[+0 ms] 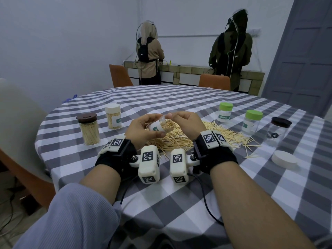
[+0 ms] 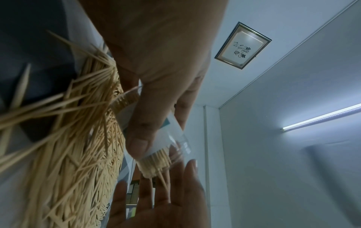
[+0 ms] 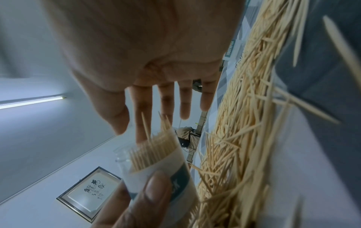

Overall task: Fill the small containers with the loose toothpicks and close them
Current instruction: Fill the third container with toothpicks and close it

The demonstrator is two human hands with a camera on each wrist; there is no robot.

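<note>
Left hand (image 1: 142, 129): fingers and thumb curled round the open jar (image 1: 158, 126), tilted, mouth toward the right hand.
Right hand (image 1: 186, 125): at the jar mouth, fingers (image 3: 166, 98) straight and slightly spread, holding nothing.
Jar: part full, toothpick tips past its rim.
Pile (image 1: 181, 139): just below both hands' fingers.
Lid (image 1: 283, 159): well right of the right fingers.

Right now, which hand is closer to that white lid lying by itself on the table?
Right. The right hand is up at the mouth of the jar, on the lid's side of the toothpick pile. The left hand holds the jar, farther away.
</note>
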